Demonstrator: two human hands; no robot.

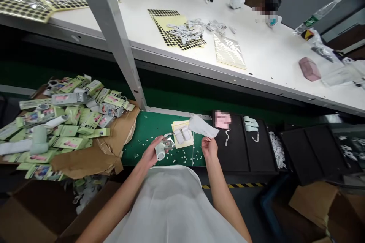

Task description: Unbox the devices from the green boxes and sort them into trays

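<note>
Gadget (161, 149) sits clamped in the fingers of our left hand (150, 154), just above the green mat (145, 133); our right hand (209, 148), fingers together, pinches a white sheet (203, 127) over that mat, beside yellow paper (190, 142).

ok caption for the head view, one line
Left hand grips a pale green cylindrical device, right hand lifts a white plastic bag above a green mat
</note>
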